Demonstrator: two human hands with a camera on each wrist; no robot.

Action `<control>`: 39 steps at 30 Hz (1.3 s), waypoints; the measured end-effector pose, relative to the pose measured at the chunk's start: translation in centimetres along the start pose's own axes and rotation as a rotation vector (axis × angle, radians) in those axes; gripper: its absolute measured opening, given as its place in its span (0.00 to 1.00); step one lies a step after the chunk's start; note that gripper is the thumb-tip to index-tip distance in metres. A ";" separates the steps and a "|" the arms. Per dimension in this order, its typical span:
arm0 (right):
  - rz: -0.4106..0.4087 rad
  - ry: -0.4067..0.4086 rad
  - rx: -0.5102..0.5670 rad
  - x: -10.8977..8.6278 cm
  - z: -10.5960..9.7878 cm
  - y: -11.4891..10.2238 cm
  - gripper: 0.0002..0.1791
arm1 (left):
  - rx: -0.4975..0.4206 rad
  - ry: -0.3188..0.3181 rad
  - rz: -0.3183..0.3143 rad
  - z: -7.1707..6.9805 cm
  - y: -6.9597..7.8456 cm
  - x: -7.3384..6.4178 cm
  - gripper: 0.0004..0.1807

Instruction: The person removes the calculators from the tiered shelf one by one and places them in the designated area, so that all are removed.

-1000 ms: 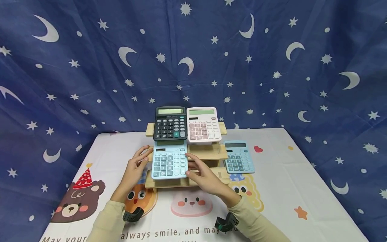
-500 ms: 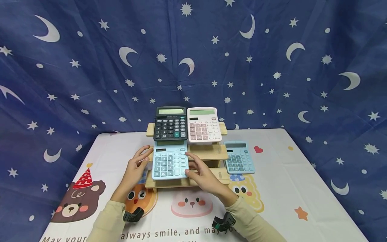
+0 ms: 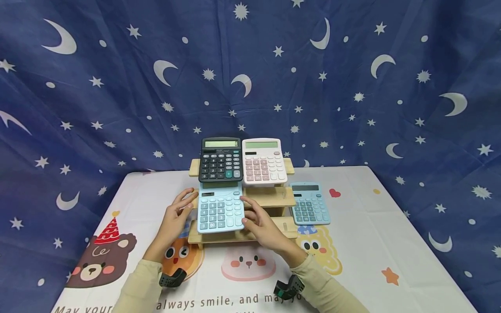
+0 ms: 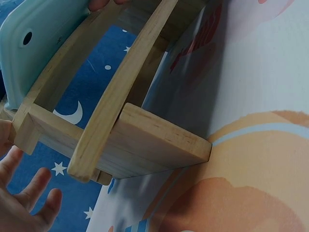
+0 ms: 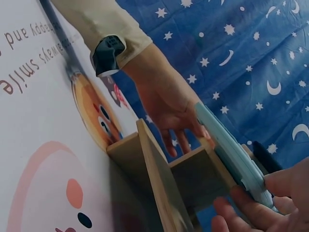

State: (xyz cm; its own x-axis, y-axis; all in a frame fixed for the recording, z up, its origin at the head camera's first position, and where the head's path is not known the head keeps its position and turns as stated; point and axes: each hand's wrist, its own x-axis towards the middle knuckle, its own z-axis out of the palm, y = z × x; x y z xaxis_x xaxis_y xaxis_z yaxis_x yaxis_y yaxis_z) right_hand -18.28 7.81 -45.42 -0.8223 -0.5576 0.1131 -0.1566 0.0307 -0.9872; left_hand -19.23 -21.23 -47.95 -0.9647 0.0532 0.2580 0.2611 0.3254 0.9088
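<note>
While the right hand (image 3: 264, 228) pinches the lower right edge of the light blue calculator (image 3: 221, 211), with the thumb at the front and fingers behind, the left hand (image 3: 174, 219) grips nothing. Its fingers are extended beside the left end of the middle shelf (image 3: 270, 198); contact with the wood cannot be confirmed.

The held calculator is at the left end of that shelf, on a three-tier wooden rack (image 3: 242, 237). The unit faces up at a tilt. Its lower end projects past the shelf's front edge, above the bottom tier. The casing has rounded corners, grey-blue number keys with white digits, paler keys along the right side and a small dark panel below the display. A black calculator (image 3: 220, 160) on the top tier partly hides that display. A white-and-pink calculator (image 3: 264, 161) occupies the tier's right half. A second blue calculator (image 3: 310, 203) lies on the desk (image 3: 352, 243), just beside the rack's right edge.

Compared with one second earlier, the held unit's lower end is displaced slightly toward the shelf's right end. The right forearm is shifted slightly left. The left hand is unchanged.
</note>
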 end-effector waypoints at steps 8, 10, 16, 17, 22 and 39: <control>0.038 -0.016 0.132 0.1 -0.2 0.2 0.36 | -0.012 -0.005 -0.001 0.0 0.1 -0.1 0.23; 0.048 -0.009 0.151 0.0 -0.2 0.2 0.36 | -0.012 -0.002 0.002 0.1 0.1 -0.1 0.23; 0.085 0.018 0.200 -0.2 -0.2 0.0 0.36 | -0.005 0.002 0.008 0.1 -0.1 -0.2 0.22; 0.092 0.023 0.208 -0.2 -0.1 0.0 0.36 | -0.003 0.003 0.011 0.1 -0.1 -0.2 0.22; 0.117 0.039 0.218 -0.5 -0.3 -0.2 0.36 | -0.001 0.006 0.014 0.1 -0.1 -0.1 0.22; 0.117 -0.009 0.248 -3.3 -1.6 -0.7 0.38 | -0.005 0.015 0.089 0.1 -0.3 0.0 0.21</control>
State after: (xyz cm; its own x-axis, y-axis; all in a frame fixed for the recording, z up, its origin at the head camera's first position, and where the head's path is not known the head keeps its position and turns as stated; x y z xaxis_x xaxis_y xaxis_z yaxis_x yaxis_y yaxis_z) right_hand -16.31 10.91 -44.92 -0.8219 -0.5696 -0.0029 0.0783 -0.1079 -0.9911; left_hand -19.28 -21.30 -48.29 -0.9371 0.0678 0.3423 0.3456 0.3155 0.8837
